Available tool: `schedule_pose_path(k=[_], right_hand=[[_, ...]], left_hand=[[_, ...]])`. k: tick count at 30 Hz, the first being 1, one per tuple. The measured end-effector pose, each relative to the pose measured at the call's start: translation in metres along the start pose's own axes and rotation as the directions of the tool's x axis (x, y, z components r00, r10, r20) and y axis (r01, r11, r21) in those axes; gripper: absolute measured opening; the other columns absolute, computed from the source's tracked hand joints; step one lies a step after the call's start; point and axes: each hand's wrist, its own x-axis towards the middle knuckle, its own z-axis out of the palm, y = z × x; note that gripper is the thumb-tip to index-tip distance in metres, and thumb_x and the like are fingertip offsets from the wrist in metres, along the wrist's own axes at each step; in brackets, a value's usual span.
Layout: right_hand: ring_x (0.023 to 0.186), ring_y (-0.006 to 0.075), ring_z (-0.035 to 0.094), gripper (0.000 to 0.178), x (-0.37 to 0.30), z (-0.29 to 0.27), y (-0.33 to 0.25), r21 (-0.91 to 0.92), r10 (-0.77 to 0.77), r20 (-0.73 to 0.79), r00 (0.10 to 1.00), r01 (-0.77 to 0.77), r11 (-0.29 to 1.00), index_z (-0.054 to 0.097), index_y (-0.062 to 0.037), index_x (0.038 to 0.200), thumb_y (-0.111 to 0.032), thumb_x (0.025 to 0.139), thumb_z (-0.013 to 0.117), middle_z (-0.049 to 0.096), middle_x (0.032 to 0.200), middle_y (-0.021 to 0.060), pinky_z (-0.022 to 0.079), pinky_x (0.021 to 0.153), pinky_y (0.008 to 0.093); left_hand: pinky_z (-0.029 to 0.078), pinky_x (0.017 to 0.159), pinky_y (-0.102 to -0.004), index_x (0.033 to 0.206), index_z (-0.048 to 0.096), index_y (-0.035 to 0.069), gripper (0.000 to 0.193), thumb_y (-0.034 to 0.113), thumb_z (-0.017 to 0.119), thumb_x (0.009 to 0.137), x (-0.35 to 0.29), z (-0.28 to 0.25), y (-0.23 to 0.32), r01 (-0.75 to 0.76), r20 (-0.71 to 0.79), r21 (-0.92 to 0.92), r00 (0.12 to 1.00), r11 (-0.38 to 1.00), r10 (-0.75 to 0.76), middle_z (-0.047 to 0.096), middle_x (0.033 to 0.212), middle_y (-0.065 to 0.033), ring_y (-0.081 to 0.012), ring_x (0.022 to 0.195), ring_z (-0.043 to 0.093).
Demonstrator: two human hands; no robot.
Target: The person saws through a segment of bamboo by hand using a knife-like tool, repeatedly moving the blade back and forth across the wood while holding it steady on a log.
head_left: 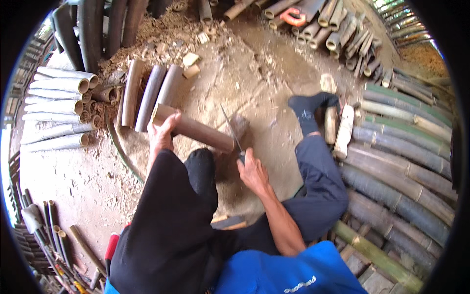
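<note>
My left hand (163, 131) is closed around the far-left end of a brown bamboo tube (203, 132), which slants down to the right above my left foot. In my right hand (254, 171) is the dark handle of a long, narrow-bladed knife (230, 126). The blade points up and away from me and crosses beside the tube's right end. Whether it touches the tube, I cannot tell. Just beyond my left hand, several other cut bamboo tubes (151, 97) lie on the ground.
Pale bamboo tubes (56, 107) are stacked at left. Long bamboo poles (401, 166) lie at right, and shorter pieces with an orange-handled tool (293, 17) are piled at the back. Wood chips (171, 36) litter the dirt floor. My right foot (306, 110) rests ahead.
</note>
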Motion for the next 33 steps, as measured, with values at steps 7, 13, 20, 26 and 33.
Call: schedule_pose_path(k=[7,13,20,26,33], right_hand=[[0.078,0.0475,0.069,0.030,-0.027,-0.067,-0.074,0.311,-0.283,-0.432,0.856,0.436,0.844,0.047,-0.0027,0.109,-0.025,0.099,0.065,0.067,0.082,0.0255,0.054,0.064,0.0511],[0.082,0.0518,0.067,0.033,-0.003,-0.013,-0.012,0.075,-0.067,0.012,0.998,0.066,0.995,0.044,-0.0023,0.108,-0.029,0.100,0.061,0.068,0.084,0.0297,0.050,0.069,0.0622],[0.073,0.0390,0.070,0.031,-0.021,-0.081,-0.085,0.256,-0.327,-0.418,0.848,0.455,0.853,0.052,-0.0018,0.119,-0.022,0.100,0.065,0.067,0.087,0.0194,0.054,0.061,0.0444],[0.086,0.0521,0.067,0.028,-0.002,-0.010,-0.014,0.050,0.043,0.055,0.998,-0.046,0.998,0.045,-0.0020,0.109,-0.023,0.100,0.061,0.069,0.085,0.0292,0.053,0.072,0.0574],[0.077,0.0392,0.071,0.029,-0.023,-0.081,-0.078,0.347,-0.238,-0.374,0.896,0.374,0.860,0.051,-0.0008,0.117,-0.019,0.100,0.065,0.068,0.086,0.0193,0.055,0.067,0.0462]], left_hand=[[0.052,0.095,-0.0405,0.133,0.049,-0.002,0.077,0.022,0.091,0.072,-0.013,-0.010,0.022,0.097,0.130,0.131,0.985,0.987,-0.114,0.065,0.113,-0.0163,-0.0254,0.101,0.066],[0.056,0.083,-0.0423,0.124,0.060,0.004,0.066,0.022,0.090,0.069,-0.008,-0.001,0.025,0.177,0.067,-0.036,0.982,0.984,-0.174,0.065,0.111,-0.0106,-0.0249,0.102,0.064],[0.054,0.086,-0.0421,0.127,0.061,0.003,0.068,0.020,0.094,0.070,-0.009,0.004,0.002,-0.029,-0.211,0.057,0.977,0.998,0.040,0.068,0.110,-0.0085,-0.0234,0.099,0.066],[0.054,0.090,-0.0418,0.127,0.061,0.001,0.068,0.020,0.094,0.070,-0.017,0.012,0.007,-0.071,-0.131,0.173,0.987,0.982,0.094,0.068,0.111,-0.0105,-0.0243,0.100,0.066],[0.055,0.092,-0.0472,0.117,0.059,0.003,0.048,0.011,0.086,0.078,-0.011,0.009,0.011,-0.102,0.203,-0.143,0.971,0.984,0.130,0.069,0.103,-0.0118,-0.0302,0.099,0.071]])
